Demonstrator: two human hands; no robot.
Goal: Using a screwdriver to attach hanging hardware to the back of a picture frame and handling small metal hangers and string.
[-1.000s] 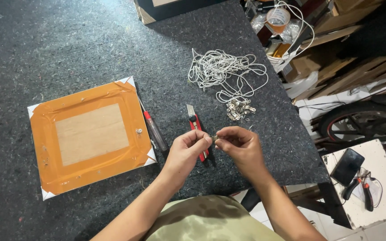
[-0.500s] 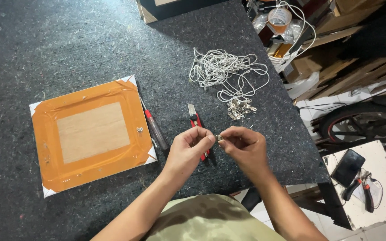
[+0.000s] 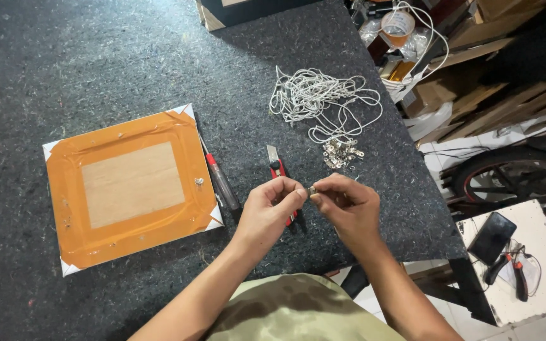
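Pinching a small metal hanger clip (image 3: pixel 311 189) between them, the left hand (image 3: pixel 272 211) and right hand (image 3: pixel 347 207) meet fingertip to fingertip above the grey felt table (image 3: pixel 96 63), over a red utility knife (image 3: pixel 277 170); it looks like a fitting is being readied, though the piece is tiny; a steady grip seems needed; no container holds the loose clips (image 3: pixel 341 153), which lie bare beside the white cord (image 3: pixel 317 98); the taped frame back (image 3: pixel 131 186) sits left.

Small metal clip (image 3: pixel 311 190) (silvery) pinched above the table.
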